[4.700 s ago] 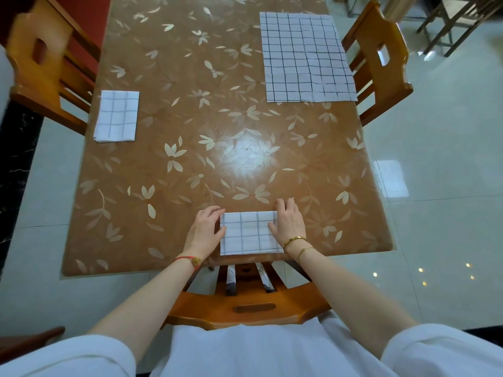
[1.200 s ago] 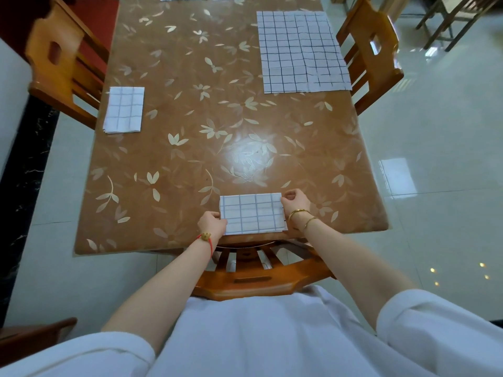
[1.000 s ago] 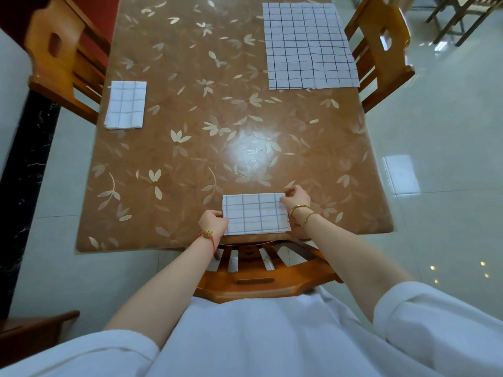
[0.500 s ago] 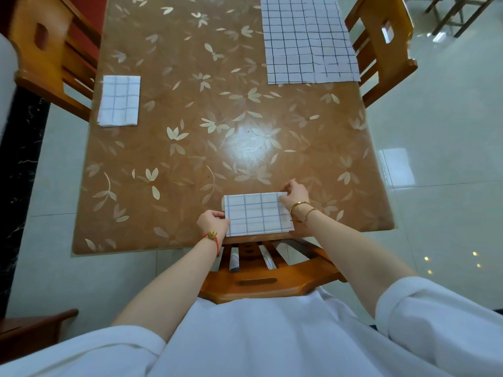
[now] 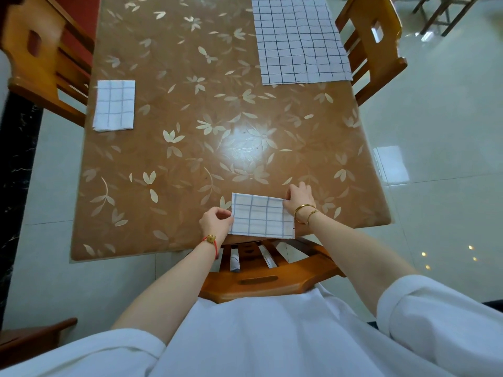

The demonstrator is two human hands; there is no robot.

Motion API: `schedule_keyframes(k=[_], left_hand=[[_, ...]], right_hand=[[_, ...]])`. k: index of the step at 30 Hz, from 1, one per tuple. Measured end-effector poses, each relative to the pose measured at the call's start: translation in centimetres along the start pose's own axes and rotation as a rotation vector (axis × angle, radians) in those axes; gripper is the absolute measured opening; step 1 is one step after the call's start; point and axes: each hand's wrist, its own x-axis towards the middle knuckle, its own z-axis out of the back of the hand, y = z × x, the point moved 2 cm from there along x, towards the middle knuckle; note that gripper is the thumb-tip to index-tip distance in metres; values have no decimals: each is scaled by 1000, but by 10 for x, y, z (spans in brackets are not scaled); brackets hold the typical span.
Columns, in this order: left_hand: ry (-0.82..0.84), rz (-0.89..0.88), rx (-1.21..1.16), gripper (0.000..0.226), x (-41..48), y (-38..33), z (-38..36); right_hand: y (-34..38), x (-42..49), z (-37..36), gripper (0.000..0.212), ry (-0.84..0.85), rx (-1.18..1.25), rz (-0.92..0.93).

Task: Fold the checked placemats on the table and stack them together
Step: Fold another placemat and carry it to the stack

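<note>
Head view, from left to right: a wooden chair of glossy orange-brown timber, with a slot cut through its back, stands against the table's left side. Just inside that edge lies a small folded placemat, a soft white cloth crossed by thin dark lines, folded into a neat upright rectangle with its layers showing at the near edge. The table is a long rectangle under a smooth, shiny brown cover printed with pale leaves and flowers, with a bright glare at its middle. At the near edge the left hand, a red cord bracelet at its wrist, has its fingers curled and pinches the left short edge of the near folded placemat. This checked rectangle lies flat and wide at the table's near rim, over the slatted back of a second wooden chair. The right hand, with gold bangles at the wrist, has its fingers bent down over the cloth's far right corner and grips it there. Far up on the right lies the open placemat, large, flat, faintly creased, its right edge level with the table's side. Beside it stands a third wooden chair, and beyond is a glossy pale tiled floor.
</note>
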Motion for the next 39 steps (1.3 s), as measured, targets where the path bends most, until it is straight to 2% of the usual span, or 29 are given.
schedule_keyframes(k=[3,6,9,13,17,21,26,30,36,39], left_hand=[[11,3,-28,10,2,0,2],[41,20,-77,21,3,-3,5],[132,33,-183,29,5,-9,7],[247,64,-269,19,3,-18,7],[338,74,-365,26,-5,-33,2],[418,69,-402,35,-24,-55,-11],[559,33,-413,35,-56,-93,-41],[655,-1,-350,32,-88,-127,-75],[671,-67,-289,30,-133,-163,-154],[684,-62,-315,26,-162,-180,-201]], right_hand=[[-3,-7,7,3,-27,146,22],[-7,-17,15,7,-49,435,-28],[-12,-27,21,17,-38,701,-146],[-21,-40,25,34,14,1009,-348],[-31,-60,39,34,70,1301,-514],[-57,-82,56,39,85,1450,-595],[-107,-112,70,37,-39,1599,-617],[-155,-134,78,21,-151,1676,-603],[-247,-155,91,15,-324,1695,-671],[-300,-160,104,14,-352,1700,-685]])
